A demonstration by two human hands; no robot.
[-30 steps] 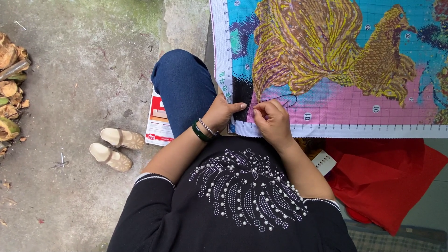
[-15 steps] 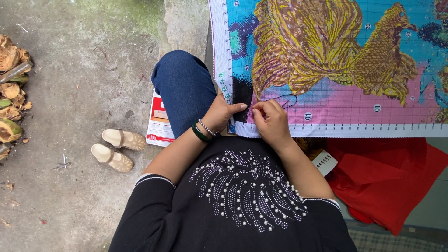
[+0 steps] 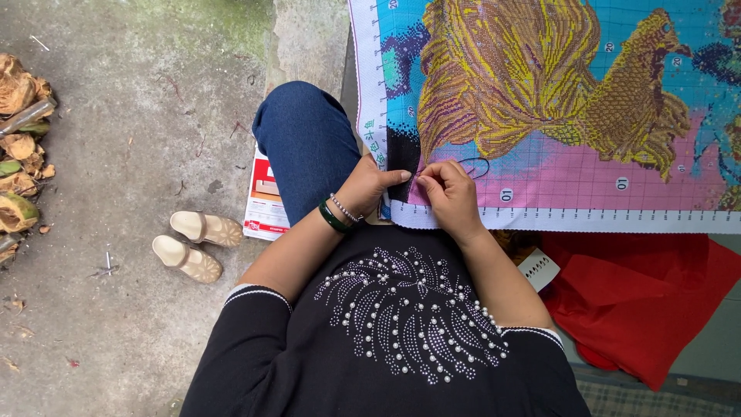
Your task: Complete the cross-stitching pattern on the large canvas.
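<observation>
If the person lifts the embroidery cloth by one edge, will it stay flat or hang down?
The embroidery cloth would probably sag: it looks like thin woven fabric draping over the lap. Its densely stitched areas may feel somewhat heavier. The left hand seems to steady its edge.

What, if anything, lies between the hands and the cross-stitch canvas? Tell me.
Nothing visible. The left hand and the right hand both rest directly on the lower edge of the cross-stitch canvas, beside the black stitched patch, with dark thread looping nearby.

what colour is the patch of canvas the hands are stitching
Black: the stitched patch between the left hand and right hand, seen in the head view.
</observation>
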